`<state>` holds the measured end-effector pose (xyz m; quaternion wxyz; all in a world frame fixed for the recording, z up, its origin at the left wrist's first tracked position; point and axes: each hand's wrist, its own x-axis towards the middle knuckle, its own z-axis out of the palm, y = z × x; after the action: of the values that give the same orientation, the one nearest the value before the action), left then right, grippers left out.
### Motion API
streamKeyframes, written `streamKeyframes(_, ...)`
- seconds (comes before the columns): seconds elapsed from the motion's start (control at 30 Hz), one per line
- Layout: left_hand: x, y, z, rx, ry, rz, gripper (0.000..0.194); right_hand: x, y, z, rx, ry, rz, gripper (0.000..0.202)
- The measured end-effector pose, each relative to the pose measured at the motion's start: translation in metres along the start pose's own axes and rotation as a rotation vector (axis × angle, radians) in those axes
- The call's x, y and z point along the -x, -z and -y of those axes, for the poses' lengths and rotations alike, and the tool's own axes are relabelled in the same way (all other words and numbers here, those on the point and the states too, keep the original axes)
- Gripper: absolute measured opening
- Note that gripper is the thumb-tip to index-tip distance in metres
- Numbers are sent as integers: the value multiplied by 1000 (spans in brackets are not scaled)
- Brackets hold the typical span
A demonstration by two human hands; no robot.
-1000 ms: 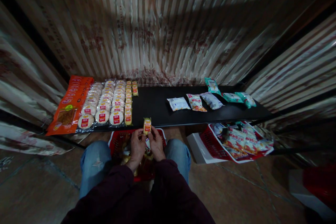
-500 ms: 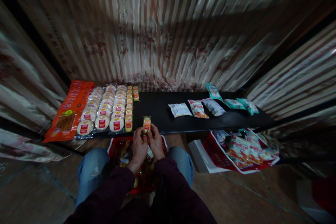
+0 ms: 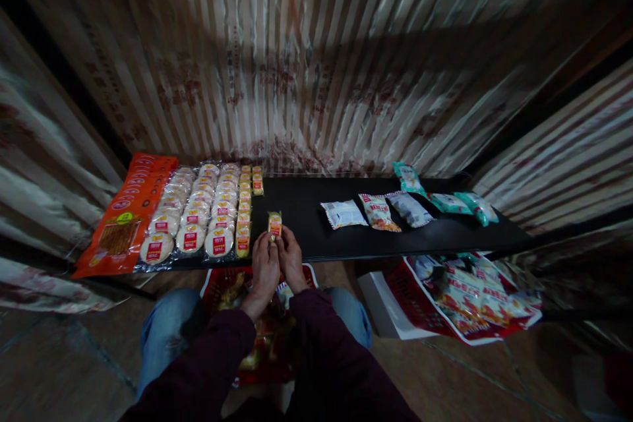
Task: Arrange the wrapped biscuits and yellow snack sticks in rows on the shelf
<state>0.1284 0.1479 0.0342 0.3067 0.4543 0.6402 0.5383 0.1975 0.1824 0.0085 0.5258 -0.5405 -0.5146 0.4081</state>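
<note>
Between the fingertips of both hands is a small yellow snack packet [image 3: 274,223] with a red and white label, held upright above the front of the black shelf [image 3: 306,237]. My left hand [image 3: 266,267] grips its lower end from the left. From the right, my right hand [image 3: 291,257] pinches the same end. Just left of them runs a column of matching yellow packets [image 3: 242,231], with a shorter column [image 3: 257,181] starting behind it. Several rows of round white crackers in clear wrap [image 3: 219,241] lie further left.
A large orange snack bag [image 3: 119,224] lies at the shelf's left end. White packets [image 3: 380,212] and green packets [image 3: 450,203] lie on the right. Below are a red basket [image 3: 210,283] between my knees and another red basket [image 3: 415,297] of snack bags, beside a white box [image 3: 378,303].
Both hands have moved slightly forward and left with the yellow packet, bringing it further over the shelf. The view has shifted a little.
</note>
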Motion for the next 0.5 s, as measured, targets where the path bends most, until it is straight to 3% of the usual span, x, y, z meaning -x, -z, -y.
streamKeyframes(0.5,-39,-16,0,-18,57,9,33,-42,-16,-3,-18,3,-5,34)
